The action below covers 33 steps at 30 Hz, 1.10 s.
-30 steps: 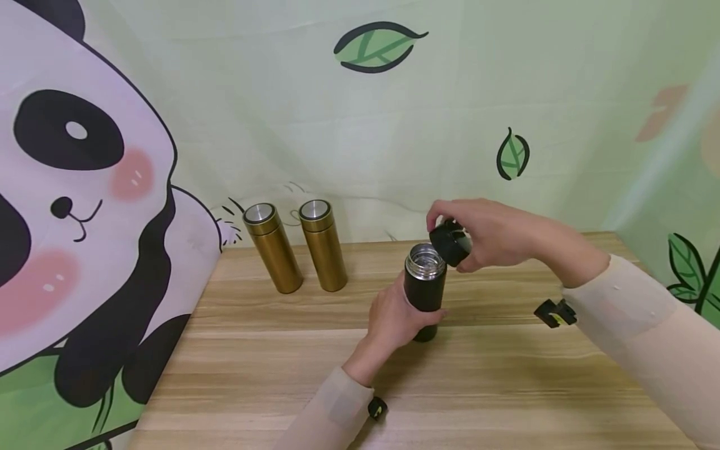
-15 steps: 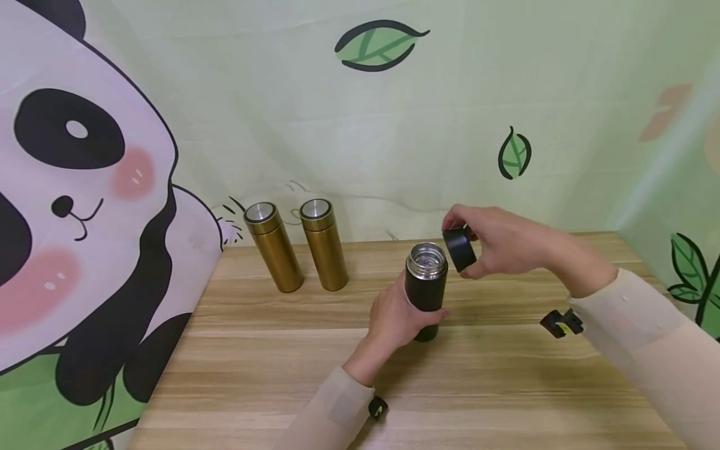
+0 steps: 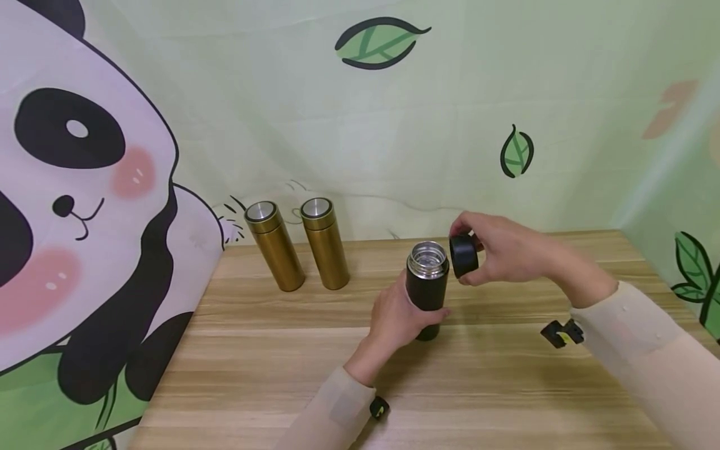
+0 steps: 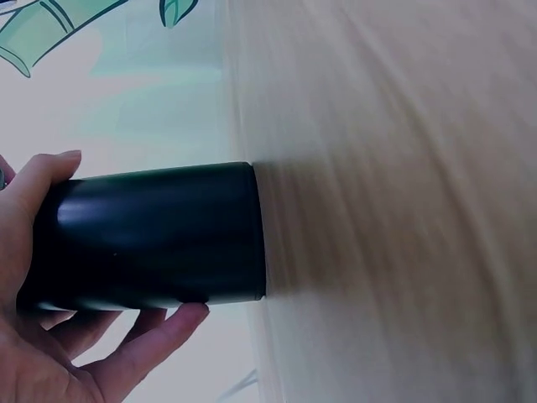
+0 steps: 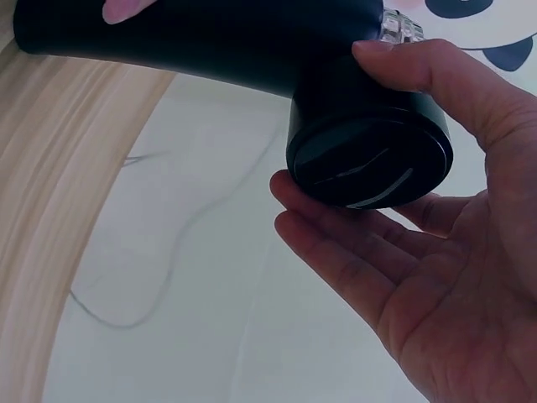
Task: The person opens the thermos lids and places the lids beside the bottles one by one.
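Note:
A black thermos flask [image 3: 425, 290] stands upright on the table, its silver threaded mouth bare. My left hand [image 3: 394, 315] grips its body from the left, the thumb across the front; in the left wrist view the fingers curl round the black wall and the base meets the tabletop. Just right of the mouth, my right hand [image 3: 503, 250] pinches the black lid [image 3: 464, 255], which is tipped on its side. In the right wrist view the lid [image 5: 369, 159] sits between thumb and fingers, its glossy top facing the camera.
Two gold flasks with silver-topped lids, a left one [image 3: 275, 250] and a right one [image 3: 325, 247], stand at the back left of the wooden table [image 3: 253, 369]. Behind the table hangs a pale green cloth [image 3: 270, 94] printed with a panda and leaves.
My right hand has moved right and slightly down with the lid, away from the flask mouth, and the lid has turned in its grip. The left hand keeps its hold.

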Each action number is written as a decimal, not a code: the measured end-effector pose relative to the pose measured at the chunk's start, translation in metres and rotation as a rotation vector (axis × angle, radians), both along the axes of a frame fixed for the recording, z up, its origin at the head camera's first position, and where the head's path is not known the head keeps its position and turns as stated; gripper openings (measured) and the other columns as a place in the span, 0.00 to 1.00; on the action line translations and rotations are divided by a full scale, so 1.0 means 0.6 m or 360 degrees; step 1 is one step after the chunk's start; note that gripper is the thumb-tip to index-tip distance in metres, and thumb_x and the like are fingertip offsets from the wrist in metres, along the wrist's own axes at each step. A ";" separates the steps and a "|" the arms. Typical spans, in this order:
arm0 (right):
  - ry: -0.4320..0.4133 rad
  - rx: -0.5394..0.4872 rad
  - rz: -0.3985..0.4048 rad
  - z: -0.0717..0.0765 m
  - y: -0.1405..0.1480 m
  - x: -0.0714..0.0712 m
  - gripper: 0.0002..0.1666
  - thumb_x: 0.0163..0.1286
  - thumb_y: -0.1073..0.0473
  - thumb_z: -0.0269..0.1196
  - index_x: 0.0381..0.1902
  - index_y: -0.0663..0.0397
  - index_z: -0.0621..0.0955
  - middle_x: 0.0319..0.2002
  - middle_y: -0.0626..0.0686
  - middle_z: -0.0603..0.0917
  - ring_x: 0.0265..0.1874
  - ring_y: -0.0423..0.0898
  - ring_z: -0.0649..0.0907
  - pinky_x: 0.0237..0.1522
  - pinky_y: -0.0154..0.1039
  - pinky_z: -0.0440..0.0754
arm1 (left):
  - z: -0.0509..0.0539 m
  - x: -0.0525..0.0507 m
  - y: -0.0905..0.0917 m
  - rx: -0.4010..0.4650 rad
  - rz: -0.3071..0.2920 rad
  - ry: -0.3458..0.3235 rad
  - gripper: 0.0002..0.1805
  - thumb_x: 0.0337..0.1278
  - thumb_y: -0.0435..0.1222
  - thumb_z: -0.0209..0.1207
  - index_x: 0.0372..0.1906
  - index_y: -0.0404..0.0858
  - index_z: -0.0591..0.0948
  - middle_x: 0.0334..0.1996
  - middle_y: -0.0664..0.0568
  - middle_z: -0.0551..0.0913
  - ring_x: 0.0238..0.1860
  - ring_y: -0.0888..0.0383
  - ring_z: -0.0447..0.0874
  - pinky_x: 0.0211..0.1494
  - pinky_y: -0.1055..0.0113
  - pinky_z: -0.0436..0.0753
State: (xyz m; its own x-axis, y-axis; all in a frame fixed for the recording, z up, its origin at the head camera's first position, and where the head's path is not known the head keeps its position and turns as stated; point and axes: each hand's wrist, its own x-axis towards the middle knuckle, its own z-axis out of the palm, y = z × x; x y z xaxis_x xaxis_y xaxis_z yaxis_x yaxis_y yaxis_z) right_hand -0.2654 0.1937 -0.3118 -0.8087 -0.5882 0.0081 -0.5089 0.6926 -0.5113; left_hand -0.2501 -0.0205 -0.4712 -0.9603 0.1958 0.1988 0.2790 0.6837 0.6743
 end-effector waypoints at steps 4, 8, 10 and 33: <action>-0.0029 -0.0041 0.0004 -0.012 0.005 0.000 0.38 0.53 0.57 0.80 0.58 0.56 0.73 0.49 0.55 0.82 0.43 0.50 0.83 0.47 0.46 0.81 | -0.003 -0.001 0.000 0.0019 -0.0005 0.0000 0.47 0.43 0.57 0.78 0.67 0.45 0.71 0.52 0.51 0.87 0.49 0.52 0.86 0.50 0.57 0.82; -0.0066 -0.0075 -0.0009 -0.026 0.008 0.000 0.39 0.54 0.58 0.79 0.59 0.57 0.72 0.50 0.55 0.82 0.43 0.50 0.84 0.47 0.46 0.82 | -0.005 0.001 0.001 0.0057 -0.0007 -0.0011 0.48 0.43 0.57 0.78 0.68 0.45 0.70 0.53 0.51 0.86 0.50 0.52 0.86 0.52 0.57 0.81; -0.0078 -0.0084 -0.0020 -0.033 0.009 0.000 0.39 0.54 0.58 0.79 0.59 0.57 0.72 0.51 0.55 0.82 0.44 0.50 0.84 0.48 0.46 0.82 | -0.005 0.003 0.001 0.0075 -0.0008 -0.0021 0.48 0.43 0.57 0.78 0.69 0.45 0.70 0.54 0.51 0.86 0.51 0.52 0.85 0.53 0.56 0.81; -0.0036 -0.0199 0.0024 -0.119 0.014 0.006 0.38 0.51 0.60 0.80 0.57 0.63 0.75 0.52 0.59 0.82 0.47 0.52 0.82 0.52 0.53 0.83 | -0.002 0.013 -0.005 0.0204 -0.0061 -0.0163 0.51 0.39 0.48 0.83 0.70 0.43 0.68 0.59 0.49 0.83 0.57 0.50 0.83 0.62 0.52 0.79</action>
State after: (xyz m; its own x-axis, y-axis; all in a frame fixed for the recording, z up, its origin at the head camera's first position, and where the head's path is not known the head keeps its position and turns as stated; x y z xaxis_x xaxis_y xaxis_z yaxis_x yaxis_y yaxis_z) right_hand -0.2619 0.2022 -0.3835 -0.8005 -0.5959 0.0638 -0.5060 0.6150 -0.6048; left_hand -0.2425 -0.0237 -0.4727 -0.9691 0.2120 0.1260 0.2286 0.5807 0.7814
